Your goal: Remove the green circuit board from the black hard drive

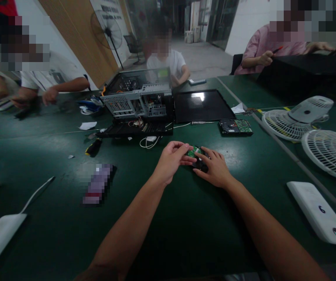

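Note:
Both my hands meet over a small hard drive with a green circuit board, lying on the green table. My left hand curls its fingers on the drive's left edge. My right hand lies over its right side, fingers wrapped round it. Most of the drive is hidden under my fingers.
An opened computer case stands behind, with a black side panel and a second hard drive to its right. A yellow-handled screwdriver lies left. Two white fans and a white device sit right. Other people sit around the table.

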`<action>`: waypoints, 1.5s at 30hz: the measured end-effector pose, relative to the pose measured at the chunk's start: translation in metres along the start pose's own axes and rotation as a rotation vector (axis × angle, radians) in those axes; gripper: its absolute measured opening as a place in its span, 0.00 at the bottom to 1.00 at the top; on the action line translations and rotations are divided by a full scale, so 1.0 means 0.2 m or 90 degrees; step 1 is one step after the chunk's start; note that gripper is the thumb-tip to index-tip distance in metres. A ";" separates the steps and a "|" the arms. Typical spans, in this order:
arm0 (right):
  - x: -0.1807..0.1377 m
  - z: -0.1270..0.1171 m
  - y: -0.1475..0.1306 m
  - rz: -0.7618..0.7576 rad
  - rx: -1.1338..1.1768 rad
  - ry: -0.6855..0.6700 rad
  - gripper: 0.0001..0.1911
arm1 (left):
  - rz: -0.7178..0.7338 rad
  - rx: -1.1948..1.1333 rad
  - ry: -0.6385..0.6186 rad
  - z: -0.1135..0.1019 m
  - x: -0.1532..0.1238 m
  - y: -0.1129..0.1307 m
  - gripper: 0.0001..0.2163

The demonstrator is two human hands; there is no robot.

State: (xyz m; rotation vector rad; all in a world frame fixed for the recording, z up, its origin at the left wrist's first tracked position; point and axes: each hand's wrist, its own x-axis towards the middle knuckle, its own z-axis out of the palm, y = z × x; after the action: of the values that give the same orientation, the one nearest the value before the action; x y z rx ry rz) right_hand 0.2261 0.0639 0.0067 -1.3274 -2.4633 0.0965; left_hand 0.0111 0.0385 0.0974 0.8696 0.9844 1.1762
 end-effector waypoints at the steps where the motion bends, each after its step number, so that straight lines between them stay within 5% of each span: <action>1: 0.00 0.00 0.00 -0.001 0.001 0.001 0.33 | 0.000 0.001 0.001 0.00 0.00 0.00 0.10; 45: 0.00 0.00 0.00 -0.004 -0.003 -0.001 0.33 | 0.008 -0.013 -0.003 -0.01 0.00 0.00 0.09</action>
State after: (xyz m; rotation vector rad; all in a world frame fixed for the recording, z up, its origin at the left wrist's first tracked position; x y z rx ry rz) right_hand 0.2262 0.0644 0.0067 -1.3221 -2.4702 0.0898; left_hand 0.0092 0.0389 0.0964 0.8626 0.9620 1.1917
